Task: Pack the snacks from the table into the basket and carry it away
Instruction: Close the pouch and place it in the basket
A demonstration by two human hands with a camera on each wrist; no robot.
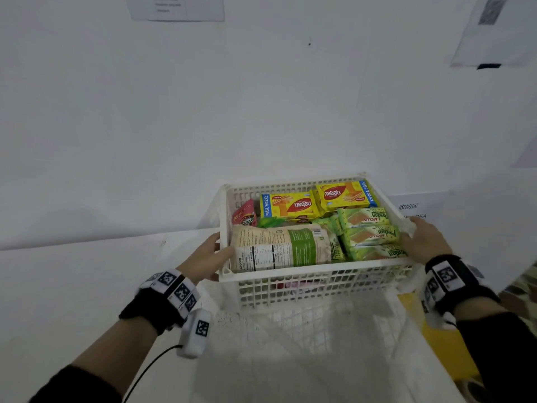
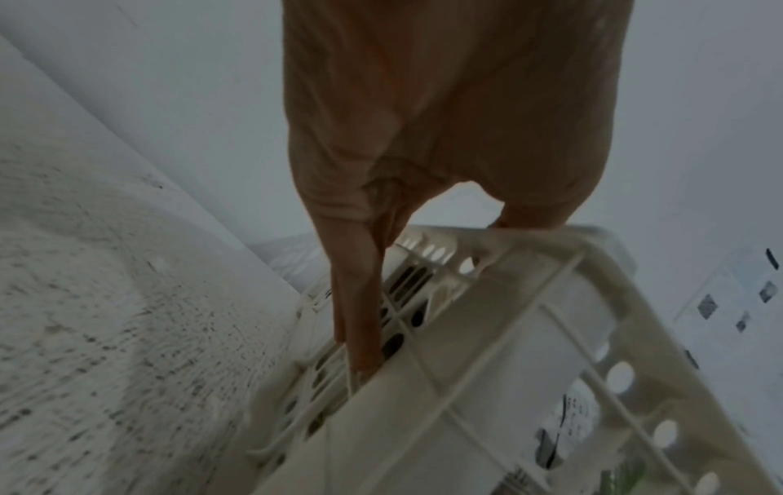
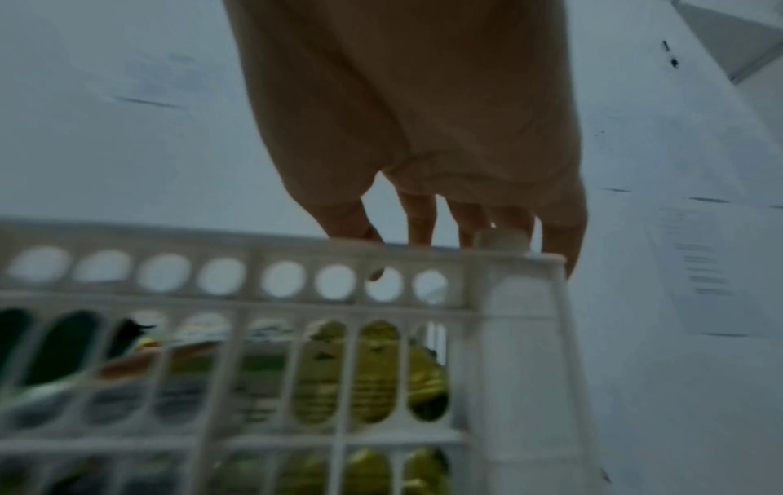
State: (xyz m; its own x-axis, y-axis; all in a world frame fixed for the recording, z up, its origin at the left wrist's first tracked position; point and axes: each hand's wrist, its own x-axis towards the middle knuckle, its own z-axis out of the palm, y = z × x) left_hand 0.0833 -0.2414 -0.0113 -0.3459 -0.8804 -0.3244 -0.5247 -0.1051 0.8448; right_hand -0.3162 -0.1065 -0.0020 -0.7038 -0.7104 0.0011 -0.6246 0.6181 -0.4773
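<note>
basket (image 1: 316, 279) full of snacks | left hand (image 1: 207, 257), right hand (image 1: 424, 241) grip sides

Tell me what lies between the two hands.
The white basket filled with snack packs, held between left hand and right hand; head view.

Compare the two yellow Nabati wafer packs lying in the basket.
The left Nabati pack lies with its logo upside down in the head view and its blue "EXTRA 20%" band on the left end; the right Nabati pack reads upright, with its blue band on the right end. The right pack sits closer to the basket's far wall. Both are yellow and lie flat, side by side.
</note>
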